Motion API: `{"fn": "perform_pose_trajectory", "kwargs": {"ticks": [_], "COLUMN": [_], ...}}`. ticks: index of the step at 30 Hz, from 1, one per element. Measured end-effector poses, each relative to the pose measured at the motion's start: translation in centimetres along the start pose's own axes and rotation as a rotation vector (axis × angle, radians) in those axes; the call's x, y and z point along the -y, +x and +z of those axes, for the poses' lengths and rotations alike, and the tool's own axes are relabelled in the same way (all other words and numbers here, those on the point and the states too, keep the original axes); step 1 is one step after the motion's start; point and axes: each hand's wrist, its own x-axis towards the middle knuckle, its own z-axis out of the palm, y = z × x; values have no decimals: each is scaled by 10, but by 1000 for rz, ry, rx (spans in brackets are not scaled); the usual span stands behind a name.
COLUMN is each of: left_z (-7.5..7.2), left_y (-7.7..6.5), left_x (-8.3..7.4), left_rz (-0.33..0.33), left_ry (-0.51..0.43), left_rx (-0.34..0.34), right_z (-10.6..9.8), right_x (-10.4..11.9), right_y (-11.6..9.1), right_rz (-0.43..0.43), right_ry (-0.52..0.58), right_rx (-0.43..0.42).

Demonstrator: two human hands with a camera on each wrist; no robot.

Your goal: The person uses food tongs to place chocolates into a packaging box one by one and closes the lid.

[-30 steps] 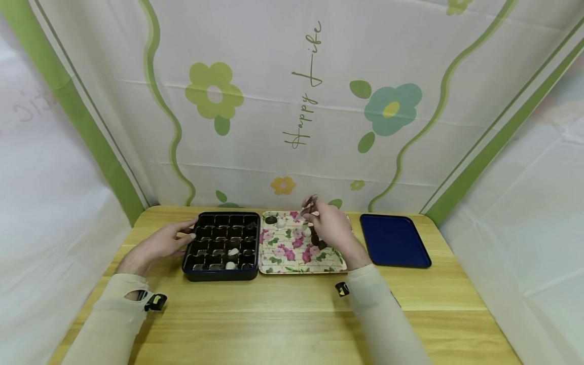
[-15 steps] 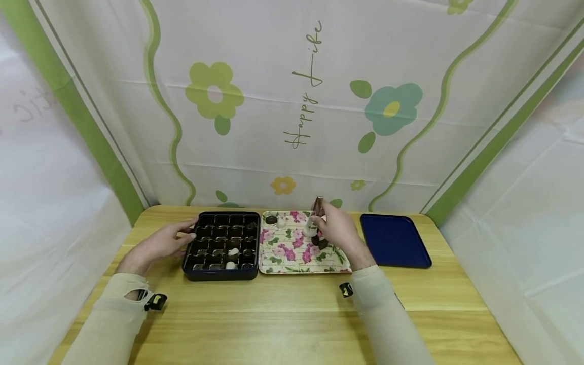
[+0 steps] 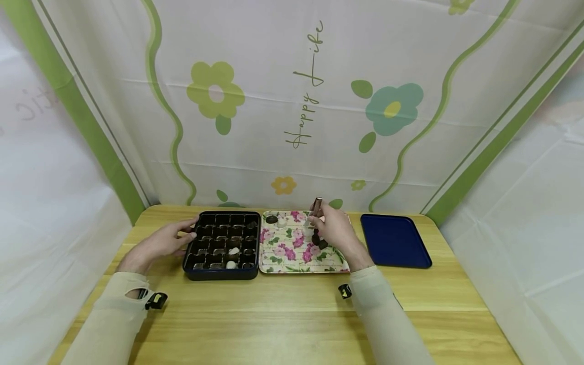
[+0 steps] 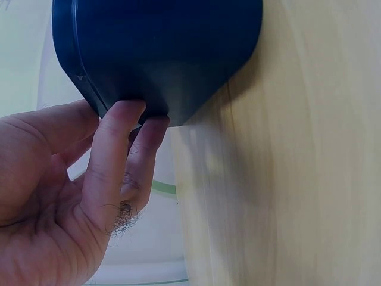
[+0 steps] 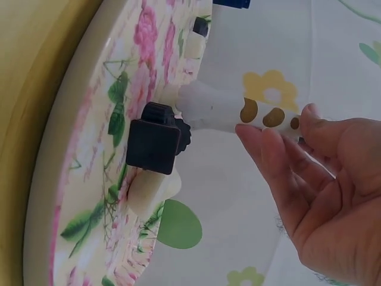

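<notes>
My left hand (image 3: 166, 239) holds the left edge of a dark box (image 3: 221, 275) divided into small compartments. In the left wrist view its fingers (image 4: 128, 110) touch the box's outer wall near a corner. Two white chocolates (image 3: 233, 251) sit in the box's front compartments. My right hand (image 3: 335, 229) grips small tongs (image 3: 317, 204), tips down over a floral tray (image 3: 285, 267). Beside the pale tip lie dark chocolates (image 5: 152, 146) and a cream one (image 5: 149, 192). Whether the tips hold a piece cannot be told.
A dark chocolate (image 3: 271, 219) and a white chocolate (image 3: 281, 222) lie at the tray's far left corner. To the right is a flat blue lid (image 3: 395, 241). Everything rests on a wooden table (image 3: 255, 324), with a printed curtain (image 3: 255, 152) behind its far edge.
The right hand with the tongs has shifted slightly right, and the tongs have turned more upright and look closed up. The left hand and the box have stayed put.
</notes>
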Motion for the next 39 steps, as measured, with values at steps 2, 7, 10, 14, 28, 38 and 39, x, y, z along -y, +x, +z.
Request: {"fn": "perform_pose_trajectory", "kwargs": {"ticks": [2,7,10,14,28,38,39], "left_z": [0,-1,-1,0,0,1,1], "left_y": [0,0,0,0,-2,-2,-2], "left_x": [0,0,0,0,-2,-3,-3], "left_rz": [2,16,21,12,-4,-6,-7], "left_ry": [10,26,27,27,-22,-42,-43], "left_rx": [1,-3,-4,-7,-8,-5,-4], "right_z": [1,7,10,10,10,16,16], "right_x": [0,1,1,2,2,31,36], "right_y": [0,1,1,0,-3,-2,-2], "right_rz": [16,25,34,40,12,-86,-100], "right_ry": [5,31,63,61,7,21,26], "right_rx": [-11,13,47,48,-6,-36,-36]}}
